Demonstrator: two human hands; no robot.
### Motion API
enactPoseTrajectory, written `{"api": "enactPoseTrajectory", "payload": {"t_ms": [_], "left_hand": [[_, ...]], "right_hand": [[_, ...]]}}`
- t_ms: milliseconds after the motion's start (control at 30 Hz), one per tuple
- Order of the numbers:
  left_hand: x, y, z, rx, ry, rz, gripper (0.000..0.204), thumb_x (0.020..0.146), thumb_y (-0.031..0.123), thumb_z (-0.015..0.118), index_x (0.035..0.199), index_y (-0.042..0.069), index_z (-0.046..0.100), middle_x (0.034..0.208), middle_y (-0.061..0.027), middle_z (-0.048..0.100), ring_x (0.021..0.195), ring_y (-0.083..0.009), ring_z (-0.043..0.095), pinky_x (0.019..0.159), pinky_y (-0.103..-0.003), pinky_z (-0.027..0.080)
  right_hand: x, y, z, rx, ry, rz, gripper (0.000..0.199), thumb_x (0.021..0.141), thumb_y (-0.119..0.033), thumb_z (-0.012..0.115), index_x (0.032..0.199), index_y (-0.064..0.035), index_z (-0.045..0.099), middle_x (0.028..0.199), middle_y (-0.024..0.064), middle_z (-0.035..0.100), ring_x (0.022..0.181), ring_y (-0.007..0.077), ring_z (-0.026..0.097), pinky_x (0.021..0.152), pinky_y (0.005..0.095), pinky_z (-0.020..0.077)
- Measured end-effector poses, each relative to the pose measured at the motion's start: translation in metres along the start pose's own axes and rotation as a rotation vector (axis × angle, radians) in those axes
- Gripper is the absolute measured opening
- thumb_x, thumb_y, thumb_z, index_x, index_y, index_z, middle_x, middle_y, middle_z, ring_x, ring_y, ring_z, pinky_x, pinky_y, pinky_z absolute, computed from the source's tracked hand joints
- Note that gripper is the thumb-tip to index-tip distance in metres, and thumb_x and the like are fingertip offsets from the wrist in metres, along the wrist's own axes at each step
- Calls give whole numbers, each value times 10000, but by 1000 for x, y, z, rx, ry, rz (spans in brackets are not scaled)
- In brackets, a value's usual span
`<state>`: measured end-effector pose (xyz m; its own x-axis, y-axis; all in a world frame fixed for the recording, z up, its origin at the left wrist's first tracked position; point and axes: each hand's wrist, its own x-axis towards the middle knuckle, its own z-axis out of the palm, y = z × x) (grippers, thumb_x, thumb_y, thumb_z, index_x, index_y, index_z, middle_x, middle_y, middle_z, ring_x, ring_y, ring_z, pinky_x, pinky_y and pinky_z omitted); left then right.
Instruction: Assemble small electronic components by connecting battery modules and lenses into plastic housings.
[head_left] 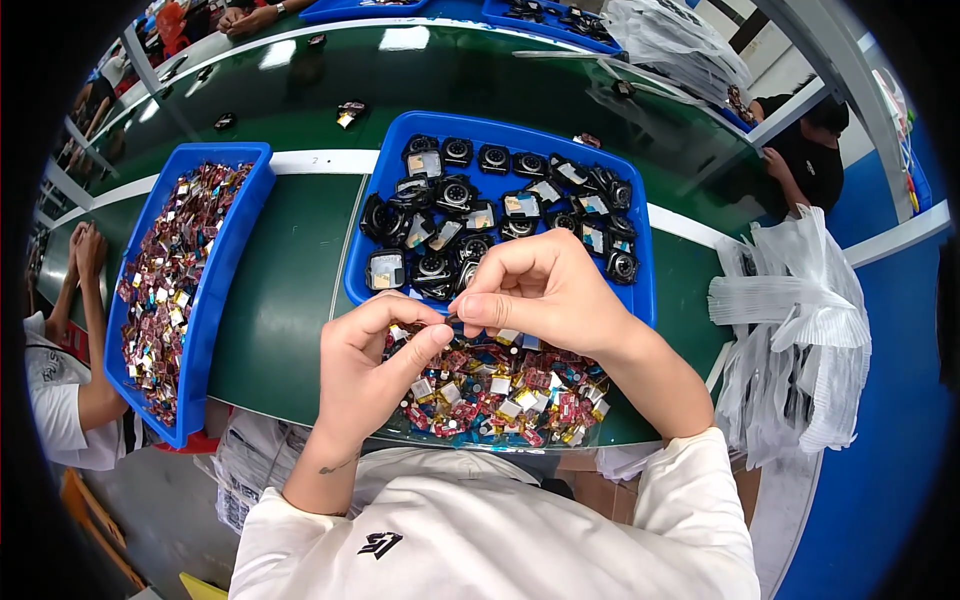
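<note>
My left hand and my right hand meet at the fingertips in front of my chest. Each is closed in a pinch. Between them is something small and dark, too hidden by the fingers to name. Just beyond lies a blue tray of black watch-like cases, some showing round backs, others pale squares. Under my hands, near the table's front edge, is a heap of small red circuit boards with silvery and yellow battery-like pieces. My wrists partly cover the heap.
A long blue tray full of similar small parts stands left on the green table. Stacked white plastic trays stand at the right. Beyond a white rail, a green conveyor carries scattered cases. Other people work at left and far right.
</note>
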<state>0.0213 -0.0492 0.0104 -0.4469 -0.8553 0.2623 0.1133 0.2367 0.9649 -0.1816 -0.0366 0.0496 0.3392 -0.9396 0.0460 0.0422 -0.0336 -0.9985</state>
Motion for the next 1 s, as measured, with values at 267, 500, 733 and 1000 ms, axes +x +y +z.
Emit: {"api": "enactPoseTrajectory", "payload": {"t_ms": [267, 500, 733, 1000], "left_hand": [[-2, -3, 1, -208, -19, -46, 81, 833, -18, 663, 897, -60, 636, 836, -63, 622, 757, -87, 566, 673, -209, 447], [-6, 0, 0, -242, 26, -71, 62, 842, -6, 660, 878, -50, 636, 831, -57, 620, 738, -80, 557, 669, -209, 442], [-7, -7, 1, -272, -10, -86, 72, 831, -11, 666, 878, -54, 633, 826, -77, 621, 734, -102, 565, 672, -223, 450], [-9, -8, -8, -499, -12, 74, 108, 864, 71, 630, 834, -23, 588, 785, -101, 599, 736, -165, 561, 661, -271, 450]], "right_hand": [[0, -1, 3, 177, -47, 163, 159, 854, -152, 680, 814, 2, 674, 708, 69, 672, 621, 98, 633, 544, 187, 467], [-1, -6, 4, 34, -18, 30, 145, 861, -120, 672, 874, 25, 671, 786, 74, 673, 732, 100, 641, 657, 223, 517], [-1, -4, 5, 136, -151, 92, 141, 901, -121, 619, 868, 16, 611, 779, 18, 605, 694, 67, 555, 638, 217, 467], [-3, -21, -12, -526, -198, -15, 134, 838, -136, 672, 816, -13, 624, 755, 20, 602, 649, 92, 536, 576, 262, 427]]}}
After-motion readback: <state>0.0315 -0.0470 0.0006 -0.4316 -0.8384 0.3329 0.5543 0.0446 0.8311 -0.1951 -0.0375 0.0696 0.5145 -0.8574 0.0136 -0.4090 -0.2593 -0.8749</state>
